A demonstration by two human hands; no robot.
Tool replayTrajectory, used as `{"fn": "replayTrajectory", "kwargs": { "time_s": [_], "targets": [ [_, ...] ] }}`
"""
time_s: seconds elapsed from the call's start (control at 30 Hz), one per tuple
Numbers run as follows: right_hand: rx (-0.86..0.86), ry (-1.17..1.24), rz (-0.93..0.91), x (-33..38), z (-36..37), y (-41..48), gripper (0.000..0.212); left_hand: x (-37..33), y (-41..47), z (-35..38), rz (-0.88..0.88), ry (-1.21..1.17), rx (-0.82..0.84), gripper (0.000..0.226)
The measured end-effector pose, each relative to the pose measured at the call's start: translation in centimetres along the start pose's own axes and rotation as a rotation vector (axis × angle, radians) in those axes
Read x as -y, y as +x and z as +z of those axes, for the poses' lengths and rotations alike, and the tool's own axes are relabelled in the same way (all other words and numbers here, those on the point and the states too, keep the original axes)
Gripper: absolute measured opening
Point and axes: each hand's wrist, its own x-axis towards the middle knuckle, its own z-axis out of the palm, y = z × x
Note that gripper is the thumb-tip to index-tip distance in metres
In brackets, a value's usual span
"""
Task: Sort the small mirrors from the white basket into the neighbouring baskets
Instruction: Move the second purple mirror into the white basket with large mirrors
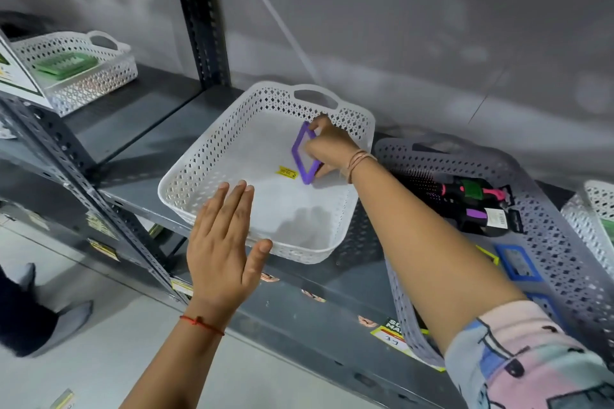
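Left hand (222,249): nearest item, at 7 o'clock of the frame. Fingers flat and spread, holding nothing, hovering at the near rim of the white perforated plastic basket (186,176); contact with the rim cannot be told.

White basket: centre of frame, on the dark grey metal shelf (149,129). Contents: one yellow price sticker (287,172) on the floor, and one purple-framed rectangular small mirror (304,156) at its 2 o'clock corner.

Right hand (327,149): fingers closed around the purple mirror, frame tilted up on edge near the basket's far wall.

Grey perforated plastic basket (545,209): neighbour at 3 o'clock; holds black hairbrushes (465,199) and a blue-framed small mirror (518,262).

Second white perforated basket (79,70): farther off at 10 o'clock, holding a green flat item (64,65).

Risks, judged: the mirror is pinched by its thin frame, so it may slip in transit; the frame may catch the tall far wall on lifting; the white basket, unsteadied, may slide.
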Motion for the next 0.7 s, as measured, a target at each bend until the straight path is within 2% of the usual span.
{"fn": "replayTrajectory", "kwargs": {
  "time_s": [0.17,0.23,0.33,0.43,0.5,0.6,0.7],
  "targets": [
    [0.116,-0.021,0.139,-0.7,0.6,-1.2,0.027,-0.3,0.0,-0.2,-0.020,0.004,0.015,0.075],
    [0.137,-0.239,0.117,-0.7,0.9,-1.5,0.033,-0.6,0.0,-0.4,-0.019,0.029,0.034,0.075],
    [0.200,-0.660,-0.033,-0.7,0.0,-1.0,0.066,-1.0,-0.1,-0.5,-0.022,0.039,0.087,0.077],
    [0.391,-0.877,-0.203,-0.6,-0.7,-0.4,0.112,-1.4,-0.1,-0.8,-0.040,0.005,0.121,0.081],
    [0.475,-0.978,-0.249,-0.5,-0.2,-0.1,0.123,-1.3,-0.1,-1.0,-0.025,-0.010,0.125,0.083],
    [0.523,-0.957,-0.247,-0.9,0.8,0.1,0.118,-1.0,-0.3,-1.0,0.021,-0.022,0.120,0.082],
    [0.482,-0.723,-0.209,-1.6,0.5,0.2,0.087,-0.9,-0.4,-1.1,0.029,-0.029,0.121,0.083]
  ]
}}
